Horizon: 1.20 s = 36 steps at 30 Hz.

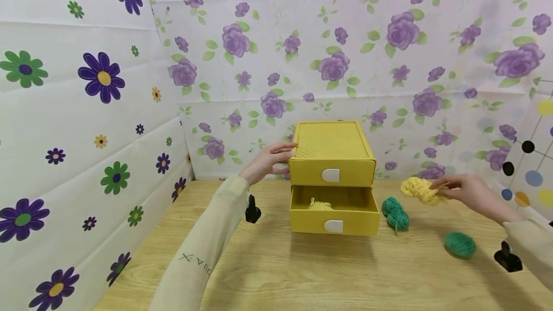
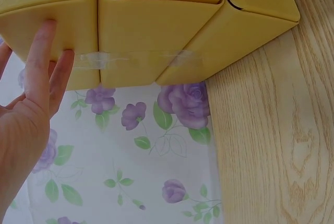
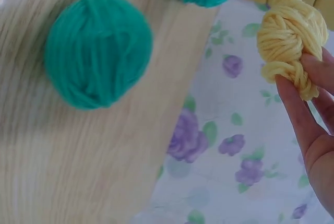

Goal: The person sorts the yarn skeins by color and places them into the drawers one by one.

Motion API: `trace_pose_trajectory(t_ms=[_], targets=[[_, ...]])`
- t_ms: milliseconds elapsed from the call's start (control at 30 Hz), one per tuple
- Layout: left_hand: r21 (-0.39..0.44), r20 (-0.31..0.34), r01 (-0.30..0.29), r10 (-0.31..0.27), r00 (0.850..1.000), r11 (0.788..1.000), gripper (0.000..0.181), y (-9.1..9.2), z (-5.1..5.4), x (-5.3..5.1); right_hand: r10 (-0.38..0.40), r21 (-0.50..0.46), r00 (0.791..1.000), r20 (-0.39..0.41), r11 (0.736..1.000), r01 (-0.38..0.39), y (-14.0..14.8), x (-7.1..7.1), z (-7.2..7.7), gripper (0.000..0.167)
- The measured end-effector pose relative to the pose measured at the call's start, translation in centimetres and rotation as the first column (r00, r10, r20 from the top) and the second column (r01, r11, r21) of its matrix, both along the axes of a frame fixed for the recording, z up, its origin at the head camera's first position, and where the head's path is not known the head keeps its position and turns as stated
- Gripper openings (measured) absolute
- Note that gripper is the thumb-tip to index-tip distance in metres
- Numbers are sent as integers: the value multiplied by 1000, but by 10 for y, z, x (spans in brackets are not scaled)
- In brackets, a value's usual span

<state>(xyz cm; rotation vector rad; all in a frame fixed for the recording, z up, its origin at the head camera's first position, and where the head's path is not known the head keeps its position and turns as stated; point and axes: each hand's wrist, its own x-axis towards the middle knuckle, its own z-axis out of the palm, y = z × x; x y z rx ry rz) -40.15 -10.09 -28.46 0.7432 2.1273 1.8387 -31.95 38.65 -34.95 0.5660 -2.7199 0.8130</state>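
Observation:
A yellow two-drawer box [image 1: 331,140] stands on the table, its lower drawer [image 1: 354,223] pulled out and the upper one closed. Inside that lower drawer lies a bit of yellow yarn [image 1: 319,205], partly hidden by the drawer front. My left hand [image 1: 269,161] rests its extended fingers against the box's upper left side; the left wrist view shows the fingertips [image 2: 49,25] on the side wall. To the right of the box, my right hand [image 1: 468,193] pinches a bundle of yellow yarn [image 1: 419,190] between thumb and fingers, raised above the table.
Two-lobed green yarn [image 1: 395,215] lies just right of the drawer. A round green yarn ball [image 1: 460,245] sits farther right, below my right hand. Flowered cloth [image 1: 259,61] hangs behind the wooden table [image 1: 259,272] and at its left side.

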Motion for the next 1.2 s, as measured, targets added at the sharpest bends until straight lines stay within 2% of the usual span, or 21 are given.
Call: trace_pose_trajectory(t_ms=[200,367,633,900,967,1133,1200], targets=[[-3,0,-4,4,1000,1000,39,0,-1,0,29,45,996,-90,999,-25,-22,9,16,13],[-3,3,-2,2,1000,1000,40,1,-1,0,99,34,987,-125,995,-96,-36,12,25,17],[-6,3,2,-2,1000,1000,41,1,-1,0,231,2,954,-191,972,-235,-51,22,44,25],[-1,-1,15,-15,1000,1000,43,-1,1,-1,308,-10,927,-214,948,-317,-76,30,62,28],[-4,0,15,-15,1000,1000,43,-1,1,0,333,-2,915,-227,940,-342,-82,29,64,29],[-9,1,5,-5,1000,1000,42,0,0,1,404,24,869,-285,910,-414,-97,25,65,35],[-9,0,4,-4,1000,1000,41,1,1,0,431,10,857,-284,895,-446,-103,23,65,36]])
